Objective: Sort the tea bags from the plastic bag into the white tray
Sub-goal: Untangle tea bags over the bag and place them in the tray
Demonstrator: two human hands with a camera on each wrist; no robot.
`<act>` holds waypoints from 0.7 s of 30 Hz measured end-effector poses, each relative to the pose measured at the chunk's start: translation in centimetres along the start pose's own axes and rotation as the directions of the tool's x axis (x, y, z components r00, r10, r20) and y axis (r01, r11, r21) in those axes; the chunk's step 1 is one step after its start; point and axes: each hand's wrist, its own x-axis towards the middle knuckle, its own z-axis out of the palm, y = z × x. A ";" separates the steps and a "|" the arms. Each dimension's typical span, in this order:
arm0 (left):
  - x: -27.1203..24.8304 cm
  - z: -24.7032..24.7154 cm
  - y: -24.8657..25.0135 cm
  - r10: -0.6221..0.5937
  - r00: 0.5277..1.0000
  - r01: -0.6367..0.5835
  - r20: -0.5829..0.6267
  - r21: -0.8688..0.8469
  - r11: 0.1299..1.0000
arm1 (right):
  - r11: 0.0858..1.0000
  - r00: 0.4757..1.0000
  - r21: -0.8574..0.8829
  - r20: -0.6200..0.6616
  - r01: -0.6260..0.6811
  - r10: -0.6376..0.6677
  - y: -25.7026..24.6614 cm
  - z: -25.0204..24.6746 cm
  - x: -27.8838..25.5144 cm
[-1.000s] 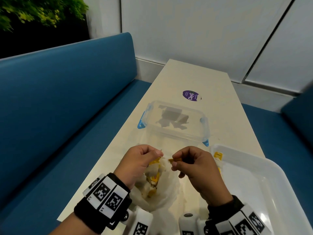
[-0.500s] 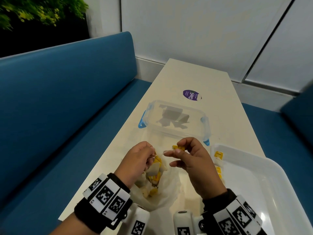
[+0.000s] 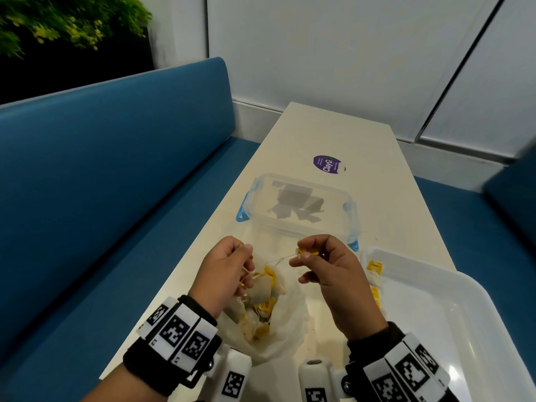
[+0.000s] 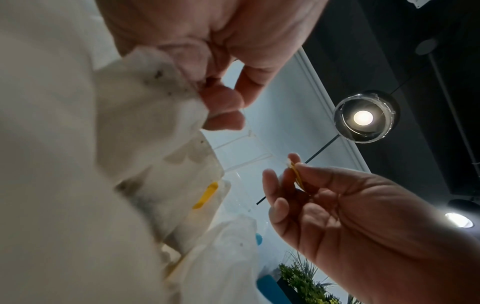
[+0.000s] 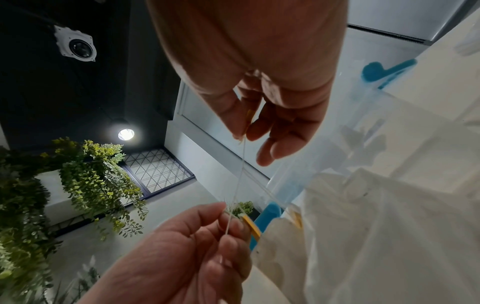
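Low in the centre of the head view, two hands over an open plastic bag (image 3: 278,323) full of tea bags (image 3: 262,288) with yellow tags. Left hand (image 3: 224,271), left of centre, curled, thumb and fingers pinching thin white strings (image 5: 235,197) together with the top of a tea bag. Right hand (image 3: 327,268), just right of centre, thumb and forefinger pinching a small yellow tag (image 3: 307,251), other fingers loosely bent and apart. Strings running taut between the two hands, crossed and tangled near the left fingertips (image 5: 223,209). Pale paper tea bags hanging below the left hand, crowding the left half of the left wrist view. White tray (image 3: 452,288) at lower right, touching the bag's right side, a few yellow-tagged tea bags (image 3: 374,268) lying along its near-left edge. Clear lidded container with blue clips (image 3: 298,207) above the hands in the frame, on the cream table (image 3: 333,132). Purple round sticker (image 3: 327,164) higher still. Blue bench (image 3: 101,169) filling the left.
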 end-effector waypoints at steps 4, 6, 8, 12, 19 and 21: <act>0.0 0.1 -0.1 0.000 1.000 0.000 -0.014 -0.047 0.999 | 1.000 1.000 0.029 0.002 -0.003 0.003 -0.1 0.1 -0.1; 0.1 0.1 -0.1 -0.002 1.000 0.001 -0.013 -0.053 0.999 | 0.999 1.000 0.053 -0.002 -0.005 0.005 -0.2 0.1 -0.1; 0.1 0.2 -0.1 0.004 1.000 -0.004 -0.009 -0.042 0.999 | 0.998 1.000 0.063 0.001 -0.008 0.008 -0.3 0.1 -0.1; 0.1 0.3 -0.3 0.047 0.999 -0.047 0.007 0.051 0.998 | 0.998 1.000 0.062 0.016 -0.014 0.013 -0.4 0.3 -0.1; 0.6 0.1 -0.3 0.175 0.964 -0.231 0.199 0.308 0.923 | 1.000 0.999 0.017 0.046 -0.010 0.010 -0.5 0.6 -0.1; 0.7 0.1 -0.1 0.179 0.951 -0.253 0.251 0.305 0.918 | 1.000 0.999 0.006 0.048 -0.011 0.011 -0.5 0.7 -0.1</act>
